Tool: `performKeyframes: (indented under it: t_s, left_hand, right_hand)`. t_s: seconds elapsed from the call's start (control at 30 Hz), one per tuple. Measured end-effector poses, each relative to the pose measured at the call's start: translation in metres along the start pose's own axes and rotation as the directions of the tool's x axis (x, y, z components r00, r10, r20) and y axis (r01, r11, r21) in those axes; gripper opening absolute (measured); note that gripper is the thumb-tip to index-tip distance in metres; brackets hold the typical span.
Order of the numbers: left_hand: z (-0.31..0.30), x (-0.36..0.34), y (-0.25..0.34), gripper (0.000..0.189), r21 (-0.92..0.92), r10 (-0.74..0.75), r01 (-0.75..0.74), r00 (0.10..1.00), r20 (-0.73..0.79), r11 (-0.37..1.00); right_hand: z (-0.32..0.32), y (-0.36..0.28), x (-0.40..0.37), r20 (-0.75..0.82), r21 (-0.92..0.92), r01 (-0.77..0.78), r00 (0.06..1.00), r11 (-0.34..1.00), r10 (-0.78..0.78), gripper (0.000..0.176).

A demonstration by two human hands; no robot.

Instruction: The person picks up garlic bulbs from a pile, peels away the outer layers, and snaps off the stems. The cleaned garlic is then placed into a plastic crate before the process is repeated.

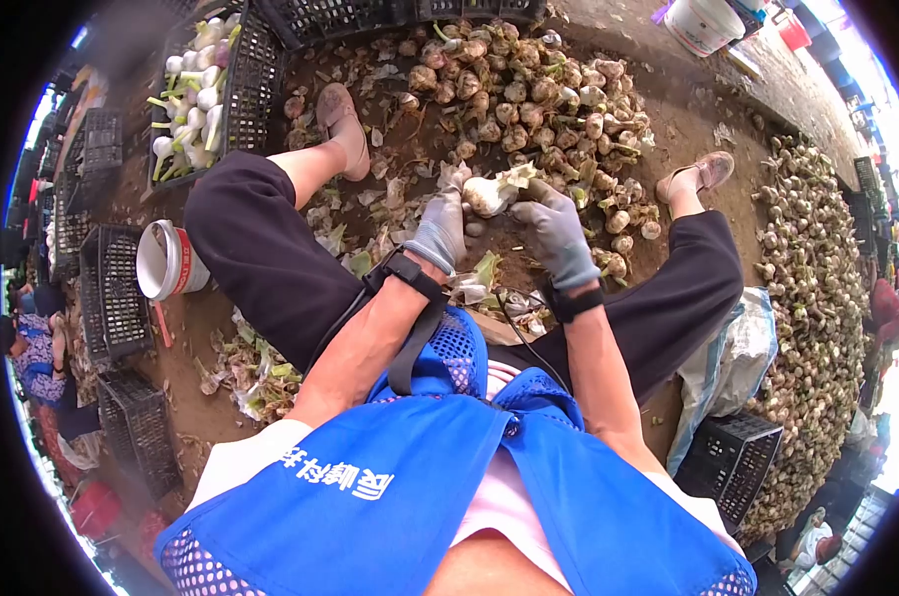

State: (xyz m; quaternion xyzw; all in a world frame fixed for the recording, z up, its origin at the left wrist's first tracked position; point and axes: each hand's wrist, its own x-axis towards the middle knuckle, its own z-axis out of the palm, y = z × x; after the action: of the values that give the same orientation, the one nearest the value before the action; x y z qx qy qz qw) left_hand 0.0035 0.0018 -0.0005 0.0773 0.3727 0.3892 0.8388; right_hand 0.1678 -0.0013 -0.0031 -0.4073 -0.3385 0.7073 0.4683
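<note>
I sit low with my knees apart over a dirt floor. Both hands wear grey gloves and black wrist straps. My left hand and my right hand together hold one pale garlic bulb with loose skin and a cut stalk, between my knees. Just beyond the hands lies a big heap of unpeeled garlic bulbs. Peeled skins and leaf scraps litter the ground under my hands.
A black crate at upper left holds cleaned white bulbs with green stalks. A white bucket lies by my left knee. Empty black crates stand at left, another at lower right. A long garlic pile runs along the right.
</note>
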Motion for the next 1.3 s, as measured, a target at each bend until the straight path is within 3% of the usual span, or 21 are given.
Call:
performKeyframes:
  t_s: [0.13, 0.2, 0.3, 0.33, 0.4, 0.43, 0.47, 0.53, 0.67, 0.7, 0.73, 0.77, 0.87, 0.9, 0.93, 1.0, 1.07, 1.17, 1.23, 1.27, 1.3]
  left_hand:
    - [0.018, 0.0, -0.012, 0.051, 0.427, 0.453, -0.367, 0.883, -0.119, 0.827]
    - [0.019, -0.002, -0.008, 0.055, 0.386, 0.422, -0.379, 0.906, -0.032, 0.841]
    - [0.02, -0.008, -0.01, 0.051, 0.763, 0.764, -0.588, 0.352, 0.541, -0.269]
    - [0.025, -0.011, -0.01, 0.051, 0.766, 0.762, -0.584, 0.359, 0.54, -0.268]
    - [0.027, -0.015, -0.015, 0.045, 0.544, 0.798, -0.737, 0.573, 0.188, 0.401]
    - [0.014, -0.007, -0.012, 0.038, 0.565, 0.785, -0.699, 0.603, 0.139, 0.437]
    - [0.009, -0.006, -0.015, 0.034, 0.377, 0.666, -0.636, 0.743, 0.064, 0.673]
    - [-0.002, -0.017, 0.001, 0.036, 0.324, 0.105, -0.082, 0.993, -0.052, 0.942]
    - [-0.02, 0.006, 0.002, 0.038, 0.019, -0.206, 0.225, 0.851, 0.482, 0.974]
    - [-0.028, 0.021, -0.005, 0.036, 0.317, 0.023, -0.094, 0.975, 0.22, 0.944]
    - [-0.029, 0.032, -0.01, 0.035, 0.637, 0.343, -0.29, 0.938, 0.044, 0.714]
    - [-0.018, 0.032, -0.011, 0.023, 0.551, 0.542, -0.499, 0.835, 0.099, 0.668]
    - [0.004, 0.016, -0.02, 0.023, 0.276, 0.531, -0.618, 0.78, 0.33, 0.736]
    - [0.013, 0.001, -0.026, 0.028, 0.77, 0.558, -0.547, 0.77, 0.31, 0.327]
    - [0.01, 0.001, -0.025, 0.028, 0.773, 0.562, -0.542, 0.77, 0.301, 0.329]
    - [0.003, 0.007, -0.021, 0.03, 0.433, 0.461, -0.54, 0.842, 0.281, 0.722]
    - [-0.007, 0.016, -0.023, 0.029, 0.394, 0.412, -0.481, 0.876, 0.251, 0.783]
    - [0.019, 0.001, -0.011, 0.022, -0.075, 0.309, -0.305, 0.949, 0.052, 0.949]
    - [-0.008, 0.012, -0.002, 0.025, -0.196, 0.282, -0.249, 0.945, 0.167, 0.949]
    - [-0.015, 0.012, 0.004, 0.028, -0.299, 0.265, -0.179, 0.923, 0.277, 0.937]
    - [-0.019, 0.012, 0.006, 0.029, -0.388, 0.276, -0.157, 0.921, 0.274, 0.908]
  right_hand:
    - [0.012, -0.019, -0.017, 0.063, 0.147, -0.065, 0.996, 0.987, 0.057, 0.028]
    - [0.002, -0.005, -0.012, 0.067, 0.163, -0.088, 0.995, 0.983, 0.078, 0.027]
    - [-0.002, 0.003, -0.01, 0.272, -0.386, 0.357, 0.925, 0.851, -0.265, 0.021]
    - [0.006, -0.005, -0.013, 0.268, -0.381, 0.353, 0.927, 0.854, -0.263, 0.021]
    - [0.027, -0.03, -0.022, 0.188, -0.343, 0.338, 0.939, 0.877, -0.288, 0.018]
    - [0.03, -0.035, -0.023, 0.089, -0.074, -0.037, 0.995, 0.997, 0.043, 0.013]
    - [0.024, -0.031, -0.02, 0.085, -0.065, -0.037, 0.995, 0.997, 0.043, 0.013]
    - [0.006, -0.026, -0.013, 0.071, -0.256, -0.237, 0.962, 0.937, 0.262, 0.015]
    - [-0.001, -0.026, -0.019, 0.125, -0.05, -0.187, 0.973, 0.981, 0.192, 0.02]
    - [-0.003, -0.024, -0.019, 0.09, -0.062, -0.161, 0.982, 0.985, 0.166, 0.02]
    - [-0.005, -0.018, -0.017, 0.084, -0.059, -0.153, 0.984, 0.987, 0.157, 0.02]
    - [-0.006, -0.01, -0.014, -0.035, -0.085, -0.11, 0.994, 0.99, 0.107, 0.019]
    - [0.002, 0.007, -0.008, -0.159, -0.289, 0.104, 0.975, 0.952, -0.155, 0.021]
    - [-0.001, 0.016, -0.006, -0.13, -0.447, 0.146, 0.966, 0.883, -0.225, 0.02]
    - [0.005, 0.015, -0.006, -0.083, -0.593, 0.186, 0.954, 0.784, -0.29, 0.019]
    - [0.006, 0.002, -0.015, -0.079, -0.316, 0.1, 0.988, 0.944, -0.131, 0.018]
    - [0.007, -0.02, -0.026, -0.006, 0.043, -0.102, 0.995, 0.994, 0.103, 0.02]
    - [-0.018, -0.003, -0.018, 0.181, -0.368, 0.309, 0.949, 0.877, -0.258, 0.025]
    - [-0.014, -0.015, -0.018, 0.086, 0.51, -0.018, 0.996, 0.86, -0.03, 0.022]
    - [-0.01, -0.033, -0.02, -0.024, 0.584, -0.033, 0.998, 0.811, 0.058, 0.022]
    - [-0.022, -0.031, -0.015, -0.164, 0.253, -0.001, 0.985, 0.967, 0.044, 0.023]
